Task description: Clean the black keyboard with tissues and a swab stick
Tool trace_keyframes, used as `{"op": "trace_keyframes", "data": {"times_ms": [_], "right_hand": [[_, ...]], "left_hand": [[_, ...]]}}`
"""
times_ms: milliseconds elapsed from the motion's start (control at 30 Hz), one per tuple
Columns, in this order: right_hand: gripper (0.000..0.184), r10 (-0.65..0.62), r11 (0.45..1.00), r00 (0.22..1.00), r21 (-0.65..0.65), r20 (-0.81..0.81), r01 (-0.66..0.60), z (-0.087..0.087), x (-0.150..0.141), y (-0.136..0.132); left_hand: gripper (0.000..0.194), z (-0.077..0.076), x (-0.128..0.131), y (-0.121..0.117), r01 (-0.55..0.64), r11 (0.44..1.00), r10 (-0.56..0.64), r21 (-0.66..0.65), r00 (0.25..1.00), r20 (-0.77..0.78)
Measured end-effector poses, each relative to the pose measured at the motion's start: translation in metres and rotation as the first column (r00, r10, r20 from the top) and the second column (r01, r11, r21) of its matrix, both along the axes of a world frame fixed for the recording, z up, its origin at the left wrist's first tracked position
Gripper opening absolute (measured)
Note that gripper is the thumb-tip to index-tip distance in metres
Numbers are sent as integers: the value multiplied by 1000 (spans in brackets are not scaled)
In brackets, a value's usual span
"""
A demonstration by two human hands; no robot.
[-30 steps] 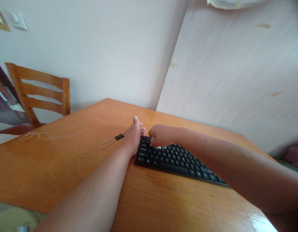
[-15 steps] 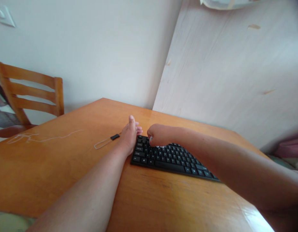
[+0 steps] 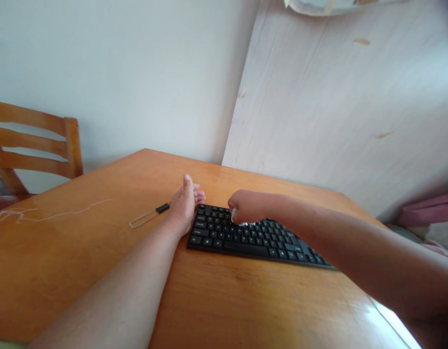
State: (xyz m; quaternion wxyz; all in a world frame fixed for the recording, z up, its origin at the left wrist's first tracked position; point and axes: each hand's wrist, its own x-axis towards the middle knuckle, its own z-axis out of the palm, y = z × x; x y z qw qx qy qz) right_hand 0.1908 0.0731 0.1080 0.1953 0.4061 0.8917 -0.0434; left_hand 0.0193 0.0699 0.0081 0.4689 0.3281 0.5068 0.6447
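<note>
A black keyboard (image 3: pixel 241 248) lies on the wooden table, its right part hidden under my right forearm. My left hand (image 3: pixel 185 201) rests on edge against the keyboard's left end, thumb up and fingers stretched out, holding nothing. Over the upper left keys, my right hand (image 3: pixel 247 206) is closed round a crumpled white tissue (image 3: pixel 234 214); bits of it stick out below the fingers, touching or just above the keys. To the left of my left hand lies a cable with a black piece (image 3: pixel 162 208) on it, partly hidden by that hand.
A thin white string (image 3: pixel 64 212) lies loose on the left side of the wooden table (image 3: pixel 216 300). Beyond that side stands a wooden chair (image 3: pixel 73 145). A white wall (image 3: pixel 154 87) and a pale board (image 3: pixel 318 106) rise behind the table. Pinkish cloth (image 3: pixel 427 208) shows at far right.
My right hand has moved a little to the right across the keys with the tissue. My left hand stays at the keyboard's left end. The whole view has shifted slightly.
</note>
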Motion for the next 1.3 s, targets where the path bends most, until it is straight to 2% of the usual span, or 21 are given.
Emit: {"op": "trace_keyframes", "data": {"times_ms": [167,333,700,1033,1300], "right_hand": [[27,-77,997,997,-15,-6,77,0,20,-3],[27,-111,993,994,-29,20,112,3,23,-6],[29,-48,998,999,25,-24,49,2,13,-5],[27,-16,1000,1000,26,-23,17,-2,35,-4],[27,-95,995,995,13,-13,95,-1,56,-8]], "left_hand": [[77,-3,-2,1,10,1000,-10,18,1000,-17],[77,-3,-1,0,5,1000,-5,25,1000,-24],[76,2,0,-3,6,1000,-6,10,1000,-19],[77,2,-2,-1,12,1000,-12,6,1000,-10],[78,1,-3,1,10,1000,-10,10,1000,-6]]}}
